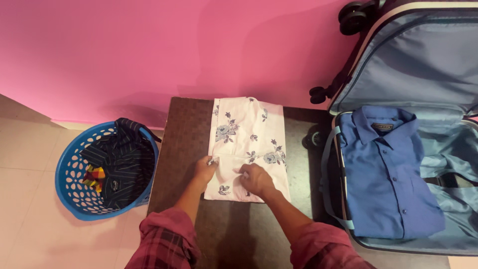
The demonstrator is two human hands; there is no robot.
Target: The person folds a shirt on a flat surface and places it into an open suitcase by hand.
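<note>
Pinching the pale pink floral cotton shirt (247,149) on the dark brown woven table (184,144).

My left hand (205,168) and right hand (255,179) grip its folded lower edge; bare tabletop on both sides, blue perforated plastic basket (74,187) left, open grey suitcase (423,74) right.

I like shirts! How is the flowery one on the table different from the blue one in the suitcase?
The floral shirt is pale pink with blue-grey flowers; the blue shirt is one plain colour. The floral shirt lies on the dark table under the left hand and right hand; the blue shirt lies untouched in the open suitcase. The blue shirt shows its collar and buttons; the floral shirt's are not visible. Both lie flat and folded.
</note>
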